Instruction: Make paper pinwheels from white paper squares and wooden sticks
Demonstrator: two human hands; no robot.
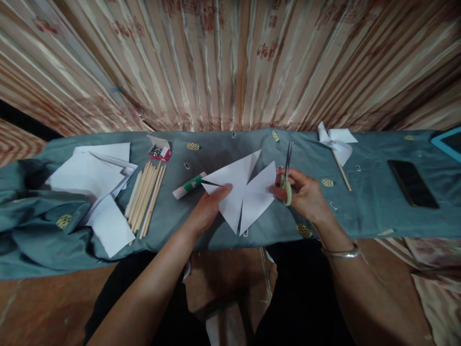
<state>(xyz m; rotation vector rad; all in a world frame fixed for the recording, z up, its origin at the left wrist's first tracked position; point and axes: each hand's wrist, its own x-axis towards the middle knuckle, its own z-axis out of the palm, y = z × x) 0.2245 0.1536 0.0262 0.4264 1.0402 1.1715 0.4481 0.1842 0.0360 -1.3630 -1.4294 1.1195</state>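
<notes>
My left hand [211,206] grips the left side of a white paper square [242,194] that is cut in from its corners into triangular flaps. It lies on the blue-grey cloth-covered table [360,206]. My right hand [302,192] is closed on a pair of green-handled scissors [287,173], blades pointing away from me, at the paper's right edge. A glue stick [188,186] lies just left of the paper.
A bundle of wooden sticks [146,199] and a pile of white sheets [93,182] lie at left, with a small open box of pins [159,151] behind. A finished paper pinwheel [336,144], a black phone [412,183] and a tablet corner [448,142] are at right.
</notes>
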